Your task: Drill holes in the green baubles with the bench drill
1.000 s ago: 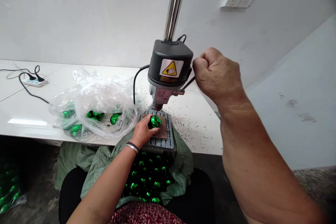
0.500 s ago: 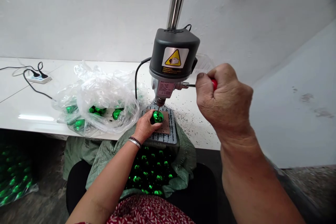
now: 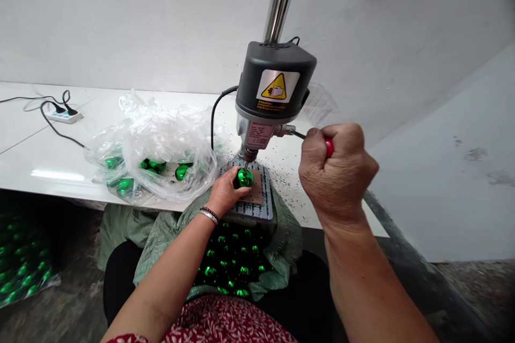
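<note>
Under the drill press [image 3: 276, 83], my left hand [image 3: 227, 191] pinches a shiny green ball [image 3: 245, 177] between thumb and fingers. The ball rests on a brown board [image 3: 254, 194] on the ribbed metal base [image 3: 266, 204]. The thin drill bit [image 3: 247, 165] meets the top of the ball; whether it has entered cannot be made out. My right hand [image 3: 336, 169] is wrapped round the red knob [image 3: 329, 148] of the press's lever, right of the motor housing.
A clear plastic bag [image 3: 161, 142] with several green balls lies left of the press. A green sack [image 3: 281, 257] of balls sits below the base. A power strip [image 3: 66, 114] is far left. Dark shavings dot the white table [image 3: 24, 171].
My right hand has moved down with the lever knob, and the lever now slants downward. My left hand still holds the ball on the board. The view has shifted slightly.
</note>
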A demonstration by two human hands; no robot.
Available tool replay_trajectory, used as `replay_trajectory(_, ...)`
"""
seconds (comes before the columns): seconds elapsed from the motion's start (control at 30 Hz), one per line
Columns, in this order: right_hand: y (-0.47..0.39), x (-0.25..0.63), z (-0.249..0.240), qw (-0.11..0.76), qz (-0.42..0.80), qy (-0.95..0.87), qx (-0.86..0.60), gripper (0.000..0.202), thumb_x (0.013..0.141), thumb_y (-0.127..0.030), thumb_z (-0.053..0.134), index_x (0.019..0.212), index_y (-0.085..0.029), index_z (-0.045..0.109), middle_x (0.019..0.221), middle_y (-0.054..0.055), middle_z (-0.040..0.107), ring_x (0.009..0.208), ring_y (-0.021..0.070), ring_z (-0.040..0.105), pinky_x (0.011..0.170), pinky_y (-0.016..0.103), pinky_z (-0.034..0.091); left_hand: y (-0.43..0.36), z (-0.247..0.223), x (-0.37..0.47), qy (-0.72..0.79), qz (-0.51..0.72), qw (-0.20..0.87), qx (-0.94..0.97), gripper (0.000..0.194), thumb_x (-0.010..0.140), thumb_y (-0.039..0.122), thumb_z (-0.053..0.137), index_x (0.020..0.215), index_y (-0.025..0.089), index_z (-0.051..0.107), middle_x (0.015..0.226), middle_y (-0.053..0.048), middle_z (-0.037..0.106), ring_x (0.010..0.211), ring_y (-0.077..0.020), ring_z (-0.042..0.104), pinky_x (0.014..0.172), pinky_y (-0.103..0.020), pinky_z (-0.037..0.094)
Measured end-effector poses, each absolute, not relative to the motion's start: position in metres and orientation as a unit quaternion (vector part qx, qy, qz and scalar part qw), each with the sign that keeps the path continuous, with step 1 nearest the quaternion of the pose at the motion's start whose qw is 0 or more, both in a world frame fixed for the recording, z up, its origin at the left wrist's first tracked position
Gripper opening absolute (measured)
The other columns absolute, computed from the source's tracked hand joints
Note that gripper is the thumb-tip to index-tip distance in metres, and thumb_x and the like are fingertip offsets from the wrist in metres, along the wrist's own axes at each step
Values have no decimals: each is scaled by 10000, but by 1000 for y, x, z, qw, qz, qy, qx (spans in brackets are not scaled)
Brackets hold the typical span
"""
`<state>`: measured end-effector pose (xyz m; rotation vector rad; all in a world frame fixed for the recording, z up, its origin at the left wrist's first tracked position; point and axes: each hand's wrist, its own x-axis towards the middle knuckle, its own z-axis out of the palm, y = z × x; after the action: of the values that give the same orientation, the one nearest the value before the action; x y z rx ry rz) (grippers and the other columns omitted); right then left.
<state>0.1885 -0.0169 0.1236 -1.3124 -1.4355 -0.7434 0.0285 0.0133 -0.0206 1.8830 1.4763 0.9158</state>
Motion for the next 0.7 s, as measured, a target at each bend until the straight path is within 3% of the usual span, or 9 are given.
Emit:
replay_trajectory(0.23,-17,186,107,515,-342,-582,-528,192,926,-310,430,779,-196,479,643,7,545,564,117,464,562,265,326,13,-19,28,567,322,289,701,617,735,260,734,1306,141,534,1261,-117,646,1146,-266,602,991,-369,461)
replay_trajectory(0.7,-21,183,65,544,-351,-582,-492,82,884,-235,513,846,-192,455,669,-13,500,590,97,461,554,230,343,13,-20,27,557,338,296,699,611,723,253,748,1293,151,552,1193,-108,673,1079,-267,625,958,-379,474)
